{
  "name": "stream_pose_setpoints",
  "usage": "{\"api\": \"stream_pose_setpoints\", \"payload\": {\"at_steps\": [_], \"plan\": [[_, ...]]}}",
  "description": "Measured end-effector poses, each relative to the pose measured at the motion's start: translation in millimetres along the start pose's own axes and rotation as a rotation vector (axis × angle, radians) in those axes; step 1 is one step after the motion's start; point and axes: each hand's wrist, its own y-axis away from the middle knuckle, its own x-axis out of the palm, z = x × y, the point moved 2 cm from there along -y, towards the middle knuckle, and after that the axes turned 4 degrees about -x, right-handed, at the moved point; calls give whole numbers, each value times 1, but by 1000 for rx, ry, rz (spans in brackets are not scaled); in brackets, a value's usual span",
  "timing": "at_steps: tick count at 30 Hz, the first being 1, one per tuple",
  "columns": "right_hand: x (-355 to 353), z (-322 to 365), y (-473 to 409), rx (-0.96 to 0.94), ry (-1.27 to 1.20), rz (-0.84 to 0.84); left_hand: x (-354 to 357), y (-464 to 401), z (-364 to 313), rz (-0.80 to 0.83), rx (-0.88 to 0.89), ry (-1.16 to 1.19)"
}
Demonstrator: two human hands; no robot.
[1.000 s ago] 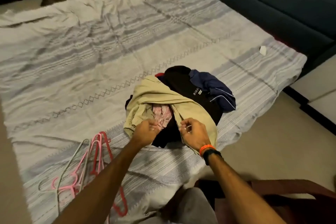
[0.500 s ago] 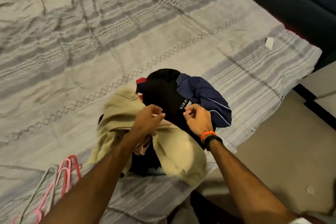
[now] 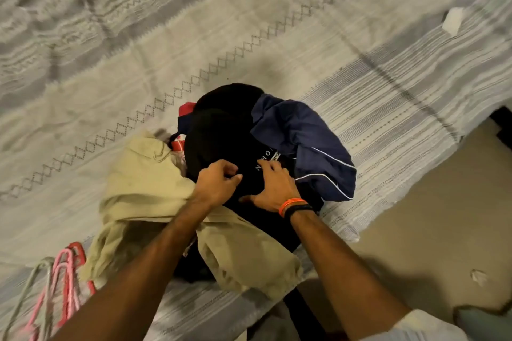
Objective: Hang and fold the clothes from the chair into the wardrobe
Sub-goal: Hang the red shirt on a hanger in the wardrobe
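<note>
Clothes (image 3: 221, 174) piled near bed edge on striped sheet (image 3: 388, 91): black top (image 3: 219, 133) in middle, navy piece (image 3: 304, 147) to its rt, beige garment (image 3: 149, 183) lt & front. L hand (image 3: 219, 185) w/ curled fingers pinching black fabric. R hand (image 3: 274, 188) spread fairly wide, fingers straight, pressing on black top by white lettering; orange + black bands at wrist. Pink/grey hangers (image 3: 61, 285) lie on sheet at lower lt. Small white tag (image 3: 454, 22) near sheet's far rt corner.

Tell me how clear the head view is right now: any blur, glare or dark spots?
Head view: dim warm light, no glare; the bedsheet at the top smears with motion blur; the black garment loses its folds in shadow; both hands, left and right, stay fairly sharp.
</note>
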Motion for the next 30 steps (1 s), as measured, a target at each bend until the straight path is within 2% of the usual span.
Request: {"api": "stream_pose_setpoints", "payload": {"at_steps": [3,7,11,15,20,22,23,24,26,28,29,30], "plan": [[19,9,-9,17,164,31,0,-4,8,-15,-56,18],[11,16,-17,-44,263,-125,-1,-5,14,-14,-117,27],[-6,9,-12,-7,-44,-268,-7,-1,22,-17,-151,-23],[-16,-1,4,213,-344,-490,-22,10,50,50,-223,-87],[-39,-31,17,517,-673,-822,-56,36,122,-121,-303,-220],[-44,-35,20,589,-636,-839,-64,47,144,-99,-392,-256],[-44,-30,21,597,-531,-805,-65,49,151,-105,-405,-278],[-41,-20,23,567,-379,-769,-66,51,155,-131,-379,-290],[-28,9,29,374,-36,-765,-62,51,150,-203,-239,-287],[-10,41,29,49,157,-821,-55,48,133,-259,-65,-314],[2,57,26,-147,210,-808,-51,45,122,-292,44,-360],[15,74,22,-342,259,-725,-47,42,108,-320,163,-427]]}}
